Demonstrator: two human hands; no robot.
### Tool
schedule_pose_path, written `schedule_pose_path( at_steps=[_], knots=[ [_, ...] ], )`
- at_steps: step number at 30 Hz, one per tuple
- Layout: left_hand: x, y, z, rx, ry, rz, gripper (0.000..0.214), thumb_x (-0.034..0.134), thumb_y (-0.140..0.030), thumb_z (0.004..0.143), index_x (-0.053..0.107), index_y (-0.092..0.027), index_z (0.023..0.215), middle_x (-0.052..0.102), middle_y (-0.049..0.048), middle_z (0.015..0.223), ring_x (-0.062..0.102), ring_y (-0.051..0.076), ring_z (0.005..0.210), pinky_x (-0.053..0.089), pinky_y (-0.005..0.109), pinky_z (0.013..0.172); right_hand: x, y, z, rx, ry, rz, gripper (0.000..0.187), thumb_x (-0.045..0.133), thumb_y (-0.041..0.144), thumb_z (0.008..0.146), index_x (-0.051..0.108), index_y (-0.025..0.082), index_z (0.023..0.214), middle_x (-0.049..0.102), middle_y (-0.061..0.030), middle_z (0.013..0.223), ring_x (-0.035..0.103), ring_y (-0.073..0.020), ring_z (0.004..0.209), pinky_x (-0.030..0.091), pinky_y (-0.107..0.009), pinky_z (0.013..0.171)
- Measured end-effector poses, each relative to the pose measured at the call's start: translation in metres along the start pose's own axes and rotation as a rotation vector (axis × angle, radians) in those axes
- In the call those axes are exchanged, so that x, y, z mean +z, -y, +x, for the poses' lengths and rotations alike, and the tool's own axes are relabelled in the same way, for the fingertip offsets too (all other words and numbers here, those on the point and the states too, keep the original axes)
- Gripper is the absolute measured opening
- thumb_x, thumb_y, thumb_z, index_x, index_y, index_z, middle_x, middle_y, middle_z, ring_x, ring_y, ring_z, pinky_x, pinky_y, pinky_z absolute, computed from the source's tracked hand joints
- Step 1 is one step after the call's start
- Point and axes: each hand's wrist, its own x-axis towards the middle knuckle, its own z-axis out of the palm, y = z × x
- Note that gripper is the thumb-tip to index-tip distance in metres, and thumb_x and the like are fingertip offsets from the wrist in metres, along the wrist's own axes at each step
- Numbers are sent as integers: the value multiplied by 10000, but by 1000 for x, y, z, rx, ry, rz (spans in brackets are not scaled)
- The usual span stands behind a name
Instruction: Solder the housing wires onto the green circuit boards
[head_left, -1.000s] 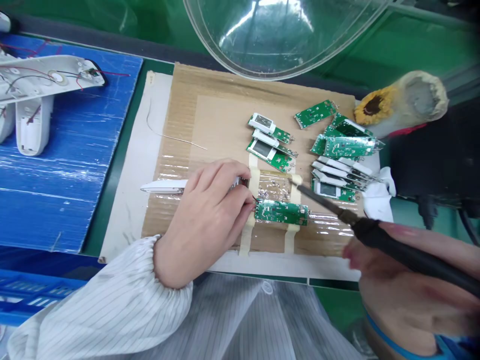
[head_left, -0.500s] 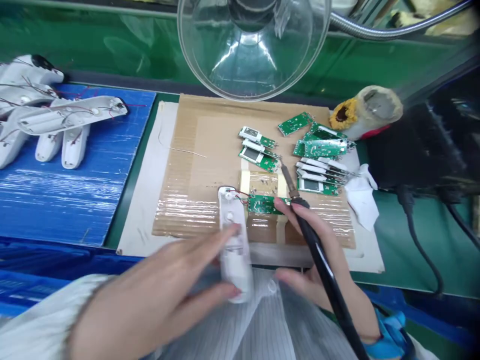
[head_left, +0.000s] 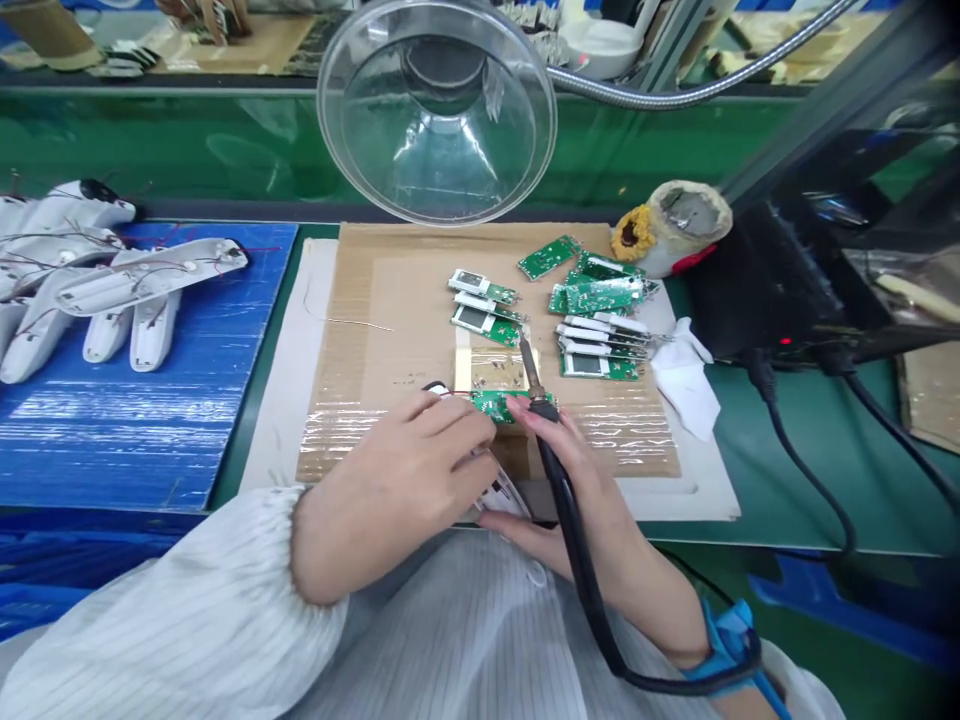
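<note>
My right hand is closed round a soldering iron, its tip pointing up toward the stacked boards. A fingertip of that hand touches a green circuit board, while its thumb reaches the lower part of a white plastic housing. My left hand is curled over the same housing and hides most of it. Thin red wires run from the housing's top end to the board. Just beyond lie several circuit boards with small screens.
More boards are heaped at the right of the cardboard, beside a white tissue. White housings with wires lie on a blue sheet at left. A clear fume hood hangs above; a black box stands right.
My left hand has closed over the white housing, which is now tilted and mostly covered. My right hand, still gripping the soldering iron, has come against the housing's lower end. The view has shifted.
</note>
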Motion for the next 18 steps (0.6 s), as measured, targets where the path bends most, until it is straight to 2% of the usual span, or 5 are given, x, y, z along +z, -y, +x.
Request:
schedule_pose_path(
  at_steps=[5, 9, 12, 15, 18],
  knots=[
    [15, 1, -5, -83, -135, -263, 120, 565, -115, 966, 674, -163, 955, 720, 22, 984, 617, 180, 1086, 378, 390, 1130, 0, 1, 2, -2, 12, 4, 964, 775, 466, 790, 223, 254, 1551, 500, -98, 1529, 480, -253, 1423, 337, -571, 1238],
    [30, -1, -2, -173, -185, -354, 125, 574, -102, 955, 662, -179, 998, 715, 24, 989, 612, 171, 1085, 385, 410, 1139, -4, 4, 4, 4, 31, 31, 967, 779, 460, 787, 226, 249, 1551, 501, -102, 1527, 475, -258, 1427, 339, -577, 1236],
    [38, -5, 3, -297, -269, -379, 120, 586, -100, 942, 650, -183, 1000, 677, 48, 991, 586, 197, 1081, 429, 447, 1091, -12, 5, -1, 44, -35, 100, 860, 781, 380, 802, 316, 276, 1518, 587, -95, 1449, 560, -270, 1351, 448, -552, 1167],
    [43, -13, 8, -484, -334, -348, 87, 582, -120, 934, 641, -184, 932, 619, 77, 1025, 562, 226, 1052, 462, 473, 1002, -22, 3, -7, 149, -271, 190, 520, 660, 238, 899, 515, 299, 1394, 773, -36, 1105, 748, -232, 1011, 632, -440, 907],
    [44, -19, 11, -587, -345, -303, 84, 576, -145, 932, 640, -182, 895, 591, 89, 1057, 552, 244, 1049, 435, 514, 1010, -27, -5, -7, 73, -629, 169, 278, 589, 367, 949, 697, 284, 1191, 723, 18, 697, 669, -172, 563, 569, -339, 498]
  ],
)
